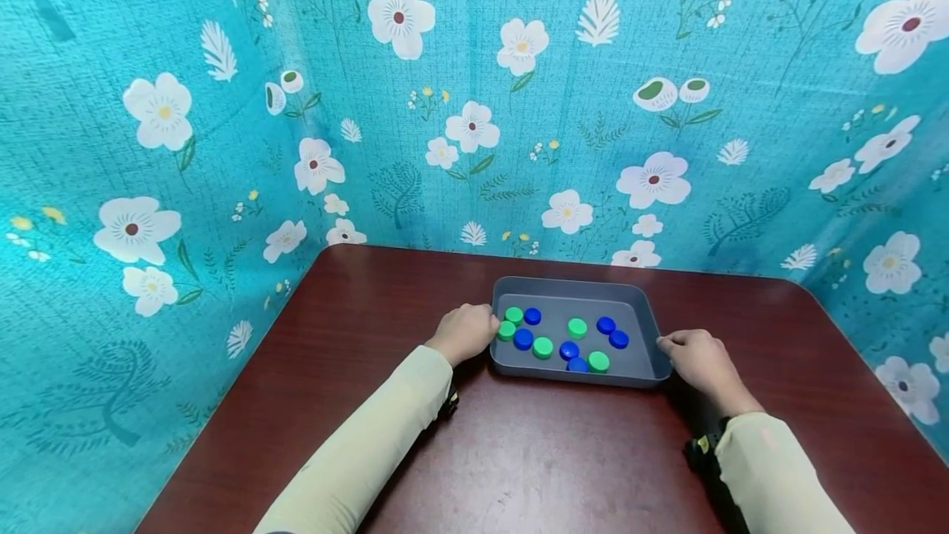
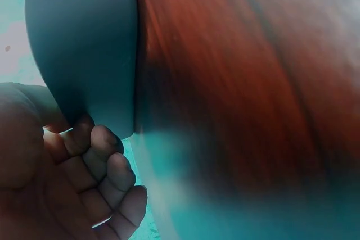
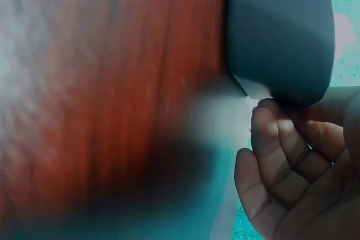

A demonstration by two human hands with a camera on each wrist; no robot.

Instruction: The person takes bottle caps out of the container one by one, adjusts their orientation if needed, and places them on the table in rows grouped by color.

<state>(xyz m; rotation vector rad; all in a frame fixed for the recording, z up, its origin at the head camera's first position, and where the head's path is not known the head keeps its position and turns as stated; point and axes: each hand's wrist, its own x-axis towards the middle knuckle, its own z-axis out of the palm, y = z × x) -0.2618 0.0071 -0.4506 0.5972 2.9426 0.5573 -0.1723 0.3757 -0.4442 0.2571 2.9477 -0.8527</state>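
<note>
A grey rectangular baking tray (image 1: 578,303) lies on the table, with several green bottle caps (image 1: 543,347) and blue bottle caps (image 1: 605,325) scattered over its floor. My left hand (image 1: 465,331) grips the tray's left end, its thumb at the rim and its curled fingers against the outer wall. At the opposite end, my right hand (image 1: 698,358) pinches the rim between thumb and fingers. Both wrist views show the tray's outer wall (image 2: 84,43) close up, with fingertips right at its corner; the caps are hidden there.
The dark reddish-brown table (image 1: 519,452) reaches toward me, its glossy top reflecting light. A turquoise flowered curtain (image 1: 489,147) hangs close along the table's back and both sides. Small dark wrist mounts (image 1: 700,452) sit beneath the pale sleeves (image 1: 371,443).
</note>
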